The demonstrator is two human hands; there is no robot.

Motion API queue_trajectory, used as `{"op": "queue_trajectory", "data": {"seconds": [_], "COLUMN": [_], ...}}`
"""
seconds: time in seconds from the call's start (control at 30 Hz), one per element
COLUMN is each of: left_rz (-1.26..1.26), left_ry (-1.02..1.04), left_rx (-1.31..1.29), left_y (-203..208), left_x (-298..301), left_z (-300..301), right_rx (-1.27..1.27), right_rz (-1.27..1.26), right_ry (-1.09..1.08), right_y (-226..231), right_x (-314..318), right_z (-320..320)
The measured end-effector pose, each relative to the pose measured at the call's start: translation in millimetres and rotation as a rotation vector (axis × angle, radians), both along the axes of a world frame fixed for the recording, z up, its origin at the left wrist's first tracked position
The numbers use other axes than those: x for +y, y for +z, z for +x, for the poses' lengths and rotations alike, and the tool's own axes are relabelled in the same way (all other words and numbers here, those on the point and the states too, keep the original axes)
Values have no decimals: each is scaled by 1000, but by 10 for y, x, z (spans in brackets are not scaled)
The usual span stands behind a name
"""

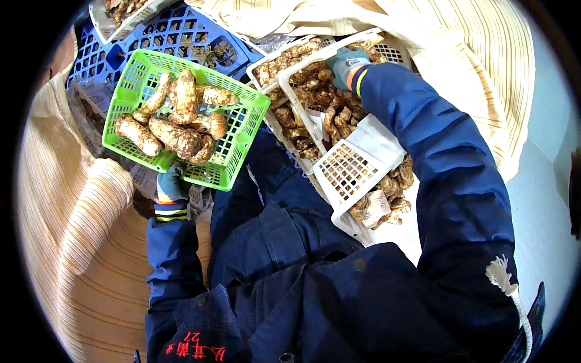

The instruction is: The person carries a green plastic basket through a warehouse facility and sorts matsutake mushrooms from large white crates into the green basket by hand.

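My left hand (170,186), in a grey-green glove with an orange cuff, grips the near edge of a bright green plastic basket (245,154). The basket is tilted and holds several thick brown-and-cream matsutake-like mushrooms (175,136). Farther right, my gloved right hand (347,63) reaches to the far part of the white plastic baskets (296,97), over mushrooms (315,91) heaped inside. Its fingers are mostly hidden, so whether it grasps anything does not show. A white lattice piece (348,172) and a white sheet (376,142) lie over the nearer mushrooms.
A blue plastic lattice crate (172,39) stands behind the green basket. Another white basket (130,21) of mushrooms sits at the far left. Striped cream cloth (472,66) drapes over the far right, and more striped cloth (78,230) covers the left side. My legs (272,224) are between the baskets.
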State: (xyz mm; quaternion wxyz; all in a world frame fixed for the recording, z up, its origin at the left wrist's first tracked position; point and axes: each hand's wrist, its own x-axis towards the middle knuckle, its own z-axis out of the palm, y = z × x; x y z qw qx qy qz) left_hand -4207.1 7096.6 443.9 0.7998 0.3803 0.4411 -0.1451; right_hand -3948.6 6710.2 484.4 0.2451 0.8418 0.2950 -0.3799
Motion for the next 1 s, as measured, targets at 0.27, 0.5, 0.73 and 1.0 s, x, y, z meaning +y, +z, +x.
{"op": "queue_trajectory", "data": {"seconds": [0.27, 0.5, 0.73, 1.0], "left_rz": [-12, 9, 34, 13], "left_ry": [47, 26, 38, 56], "left_rx": [75, 29, 76, 60], "left_y": [215, -13, 1, 57], "left_x": [-170, -63, -125, -154], "left_z": [191, 25, 71, 112], "right_rx": [186, -591, 290, 128], "right_rz": [77, -123, -228, 241], "right_ry": [129, 853, -26, -240], "right_y": [-24, -1199, -146, -541], "right_x": [81, -431, -311, -375], "right_z": [-261, -448, -220, 106]}}
